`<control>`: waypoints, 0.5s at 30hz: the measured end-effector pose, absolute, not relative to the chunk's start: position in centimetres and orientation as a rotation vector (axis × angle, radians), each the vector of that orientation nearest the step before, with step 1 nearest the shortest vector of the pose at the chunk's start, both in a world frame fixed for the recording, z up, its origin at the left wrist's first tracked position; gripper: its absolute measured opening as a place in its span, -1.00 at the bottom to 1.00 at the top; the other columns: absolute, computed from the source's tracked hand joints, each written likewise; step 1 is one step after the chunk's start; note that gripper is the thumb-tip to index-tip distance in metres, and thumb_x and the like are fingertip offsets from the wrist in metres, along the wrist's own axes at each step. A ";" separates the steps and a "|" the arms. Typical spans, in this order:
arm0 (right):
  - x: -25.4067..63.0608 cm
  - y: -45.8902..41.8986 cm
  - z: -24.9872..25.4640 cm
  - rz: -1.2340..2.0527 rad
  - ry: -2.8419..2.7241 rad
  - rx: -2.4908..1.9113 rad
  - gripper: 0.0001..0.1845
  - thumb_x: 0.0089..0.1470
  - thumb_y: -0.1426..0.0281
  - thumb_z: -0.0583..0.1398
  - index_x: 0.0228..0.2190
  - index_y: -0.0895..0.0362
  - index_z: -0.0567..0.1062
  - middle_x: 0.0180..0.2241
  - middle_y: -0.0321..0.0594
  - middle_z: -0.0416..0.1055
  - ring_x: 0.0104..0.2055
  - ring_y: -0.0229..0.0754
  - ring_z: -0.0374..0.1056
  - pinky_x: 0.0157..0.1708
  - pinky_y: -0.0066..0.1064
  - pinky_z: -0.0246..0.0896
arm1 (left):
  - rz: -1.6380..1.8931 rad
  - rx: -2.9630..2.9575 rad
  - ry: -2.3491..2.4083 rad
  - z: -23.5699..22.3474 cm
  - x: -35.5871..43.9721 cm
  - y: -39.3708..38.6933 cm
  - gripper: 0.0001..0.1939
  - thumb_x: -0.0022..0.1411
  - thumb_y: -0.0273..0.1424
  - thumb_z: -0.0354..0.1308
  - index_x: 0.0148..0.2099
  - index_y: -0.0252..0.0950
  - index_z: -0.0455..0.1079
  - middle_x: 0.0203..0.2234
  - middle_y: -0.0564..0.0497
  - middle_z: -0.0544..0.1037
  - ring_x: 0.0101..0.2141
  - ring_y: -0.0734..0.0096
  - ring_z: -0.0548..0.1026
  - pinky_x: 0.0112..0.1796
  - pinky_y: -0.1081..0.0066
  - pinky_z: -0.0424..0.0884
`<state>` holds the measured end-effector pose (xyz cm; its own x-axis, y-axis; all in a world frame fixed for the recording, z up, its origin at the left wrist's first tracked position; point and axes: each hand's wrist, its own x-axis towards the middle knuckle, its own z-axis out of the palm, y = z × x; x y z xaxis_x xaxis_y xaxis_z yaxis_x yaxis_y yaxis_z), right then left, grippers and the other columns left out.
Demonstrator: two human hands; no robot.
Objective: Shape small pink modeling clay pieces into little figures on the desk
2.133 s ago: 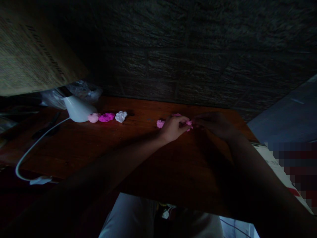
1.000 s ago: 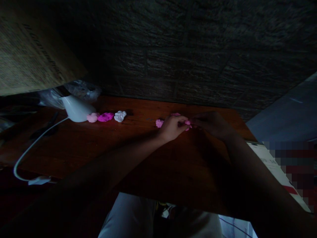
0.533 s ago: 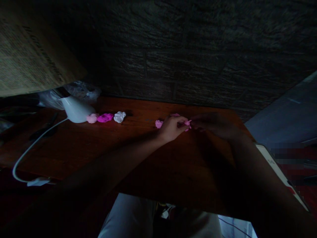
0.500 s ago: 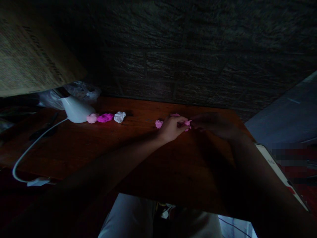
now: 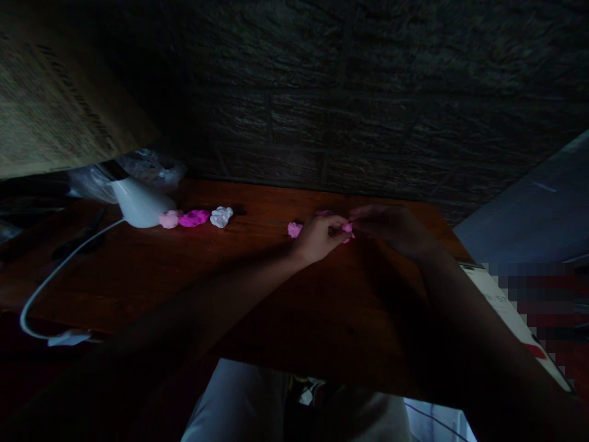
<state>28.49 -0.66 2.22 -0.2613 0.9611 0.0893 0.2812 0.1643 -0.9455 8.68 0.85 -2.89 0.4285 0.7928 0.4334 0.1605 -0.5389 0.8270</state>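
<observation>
My left hand (image 5: 319, 236) pinches a small pink lump of modelling clay (image 5: 347, 228) between thumb and fingers, low over the wooden table. Just right of it is my right hand (image 5: 389, 226), in deep shadow; its fingers stretch toward the clay, and I see nothing held in them. Another pink clay piece (image 5: 295, 229) lies left of my left hand, and more pink shows partly behind its knuckles. Farther left, in a row, are a white lump (image 5: 221, 217), a magenta lump (image 5: 194, 218) and a pale pink lump (image 5: 169, 219).
A lamp with a white base (image 5: 138, 202) and a printed shade (image 5: 69, 110) stands at left, its cable (image 5: 34, 298) looping over the table (image 5: 257, 307). Clear plastic (image 5: 159, 169) lies behind it. A dark brick-patterned wall (image 5: 294, 129) closes off the back. A pale flat board (image 5: 492, 294) lies at right.
My right hand has shifted slightly up and back from the pink clay, its fingers now straighter. My left hand keeps its pinch on the clay in nearly the same place.
</observation>
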 end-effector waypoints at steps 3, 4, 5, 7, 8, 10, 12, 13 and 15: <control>28.5 -0.6 2.0 1.105 -1.683 -1.185 -0.63 -0.13 0.17 0.47 -0.24 0.03 0.66 -0.24 -0.18 0.66 -0.20 -0.03 0.57 -0.11 -0.15 0.50 | 1.104 1.945 0.798 -2.8 8.7 0.8 -0.93 0.24 -0.53 0.28 -0.20 -0.33 0.54 -0.26 -0.06 0.70 -0.24 0.36 0.66 -0.13 0.32 0.58; 28.5 -0.6 2.0 1.099 -1.683 -1.185 -0.61 -0.13 0.16 0.47 -0.24 0.04 0.66 -0.24 -0.18 0.66 -0.20 -0.03 0.57 -0.11 -0.14 0.50 | 1.101 1.947 0.803 -2.8 8.6 0.8 -0.93 0.24 -0.53 0.28 -0.20 -0.33 0.54 -0.26 -0.07 0.70 -0.25 0.36 0.66 -0.14 0.33 0.58; 28.6 -0.5 1.9 1.093 -1.683 -1.191 -0.60 -0.14 0.15 0.47 -0.23 0.04 0.66 -0.23 -0.17 0.66 -0.19 -0.03 0.57 -0.10 -0.14 0.50 | 1.101 1.952 0.810 -2.8 8.6 0.8 -0.93 0.23 -0.53 0.29 -0.20 -0.33 0.54 -0.26 -0.06 0.71 -0.25 0.36 0.66 -0.15 0.33 0.59; 28.6 -0.5 2.0 1.079 -1.678 -1.210 -0.59 -0.14 0.15 0.47 -0.23 0.05 0.65 -0.22 -0.17 0.66 -0.17 -0.02 0.57 -0.08 -0.14 0.49 | 1.104 1.957 0.821 -2.7 8.6 0.8 -0.92 0.22 -0.53 0.30 -0.20 -0.33 0.54 -0.27 -0.06 0.71 -0.26 0.37 0.66 -0.16 0.35 0.59; 28.6 -0.6 2.0 1.072 -1.678 -1.220 -0.59 -0.15 0.15 0.48 -0.24 0.05 0.65 -0.21 -0.17 0.66 -0.17 -0.02 0.57 -0.07 -0.13 0.49 | 1.105 1.956 0.821 -2.7 8.6 0.8 -0.93 0.23 -0.53 0.30 -0.20 -0.33 0.54 -0.27 -0.05 0.71 -0.26 0.38 0.66 -0.17 0.36 0.59; 28.7 -0.6 2.1 1.078 -1.690 -1.234 -0.61 -0.15 0.16 0.48 -0.25 0.02 0.65 -0.22 -0.18 0.66 -0.17 -0.01 0.57 -0.08 -0.12 0.50 | 1.104 1.953 0.816 -2.6 8.6 0.7 -0.94 0.24 -0.52 0.28 -0.20 -0.33 0.54 -0.27 -0.05 0.71 -0.27 0.39 0.66 -0.17 0.37 0.59; 28.7 -0.7 2.2 1.101 -1.716 -1.238 -0.65 -0.13 0.18 0.47 -0.25 -0.01 0.65 -0.23 -0.19 0.66 -0.19 -0.02 0.57 -0.08 -0.12 0.50 | 1.108 1.958 0.821 -2.5 8.6 0.6 -0.94 0.25 -0.51 0.28 -0.20 -0.34 0.55 -0.26 -0.07 0.71 -0.26 0.38 0.66 -0.16 0.37 0.58; 28.7 -0.7 2.3 1.109 -1.728 -1.233 -0.66 -0.11 0.18 0.47 -0.25 -0.02 0.65 -0.23 -0.20 0.66 -0.19 -0.02 0.58 -0.08 -0.13 0.51 | 1.111 1.962 0.825 -2.5 8.6 0.6 -0.94 0.24 -0.52 0.28 -0.20 -0.34 0.56 -0.25 -0.09 0.70 -0.25 0.37 0.66 -0.15 0.35 0.58; 28.7 -0.7 2.3 1.106 -1.744 -1.220 -0.68 -0.09 0.20 0.46 -0.24 -0.02 0.65 -0.23 -0.20 0.66 -0.19 -0.02 0.58 -0.09 -0.13 0.51 | 1.110 1.967 0.828 -2.5 8.6 0.6 -0.93 0.24 -0.51 0.29 -0.21 -0.34 0.56 -0.26 -0.09 0.70 -0.25 0.35 0.66 -0.14 0.33 0.58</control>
<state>28.74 -0.68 2.25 -0.2874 0.9541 0.0845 0.3304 0.1816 -0.9262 8.63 0.63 -2.51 0.4231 0.7997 0.4260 0.1802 -0.5350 0.8254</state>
